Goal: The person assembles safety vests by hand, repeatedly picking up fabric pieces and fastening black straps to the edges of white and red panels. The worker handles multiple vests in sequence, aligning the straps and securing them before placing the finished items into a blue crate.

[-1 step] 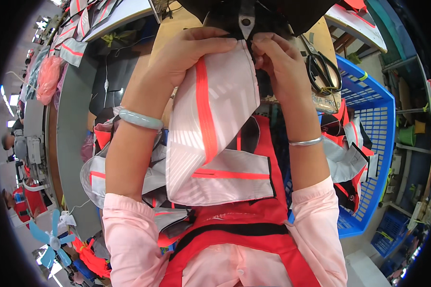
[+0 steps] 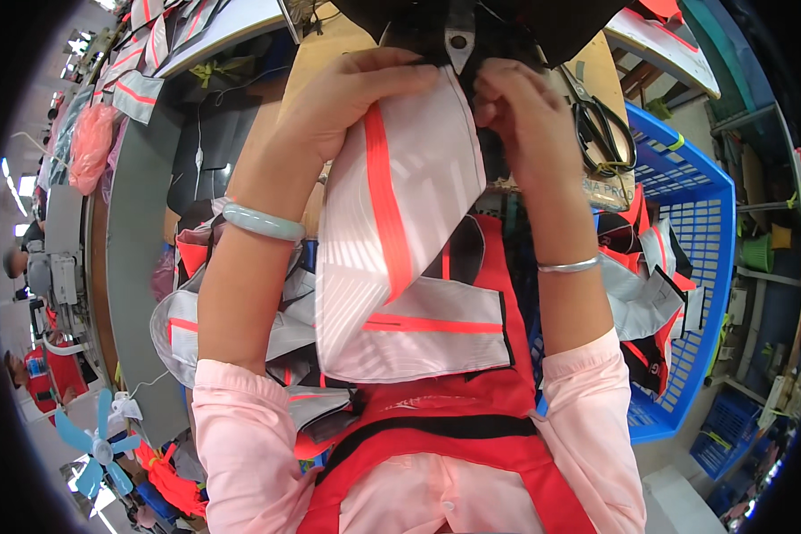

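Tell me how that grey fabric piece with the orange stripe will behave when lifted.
The fabric piece is probably floppy: it folds and drapes below the left hand and right hand. Likely light, since fingertips hold it up. Its shiny surface may be somewhat slippery.

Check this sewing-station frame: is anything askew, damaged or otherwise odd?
Nothing stands out as damaged. Both hands, left hand and right hand, grip the white piece with orange stripes at the machine. Scissors lie flat; cut pieces are heaped loosely in the blue crate.
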The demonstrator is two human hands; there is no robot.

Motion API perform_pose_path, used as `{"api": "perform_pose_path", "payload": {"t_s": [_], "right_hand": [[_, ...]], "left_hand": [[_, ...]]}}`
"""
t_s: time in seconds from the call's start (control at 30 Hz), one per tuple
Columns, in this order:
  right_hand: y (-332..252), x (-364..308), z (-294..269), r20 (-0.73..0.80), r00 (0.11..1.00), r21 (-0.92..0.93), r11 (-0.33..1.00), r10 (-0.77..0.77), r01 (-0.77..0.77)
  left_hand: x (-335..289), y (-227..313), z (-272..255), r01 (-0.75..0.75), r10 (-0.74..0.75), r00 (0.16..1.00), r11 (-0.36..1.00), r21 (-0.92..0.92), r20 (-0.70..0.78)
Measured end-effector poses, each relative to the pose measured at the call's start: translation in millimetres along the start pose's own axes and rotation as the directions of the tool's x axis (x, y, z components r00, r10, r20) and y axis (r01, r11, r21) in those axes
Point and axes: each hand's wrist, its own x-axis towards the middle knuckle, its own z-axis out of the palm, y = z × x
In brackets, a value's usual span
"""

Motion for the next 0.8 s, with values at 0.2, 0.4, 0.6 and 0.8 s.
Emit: {"api": "perform_pose_path", "payload": {"t_s": [0.2, 0.4, 0.6, 0.8], "right_hand": [[-14, -16, -26, 0.197, 0.942, -0.730, 0.602, -0.270, 0.325], [-17, -83, -25, 0.303, 0.915, -0.535, 0.842, 0.266, -0.068], [-34, -110, -81, 0.176, 0.978, -0.545, 0.839, 0.116, -0.001], [-47, -109, -17, 0.555, 0.830, -0.809, 0.196, -0.056, 0.555]], "left_hand": [[-25, 1, 7, -0.034, 0.011, 0.995, 0.973, 0.227, 0.101], [-56, -24, 11, -0.134, -0.013, 0.950, 0.885, 0.446, 0.312], [-91, -73, 11, -0.019, -0.086, 0.936, 0.956, 0.294, 0.340], [-96, -43, 51, -0.405, 0.243, 0.888, 0.815, 0.413, 0.391]]}}
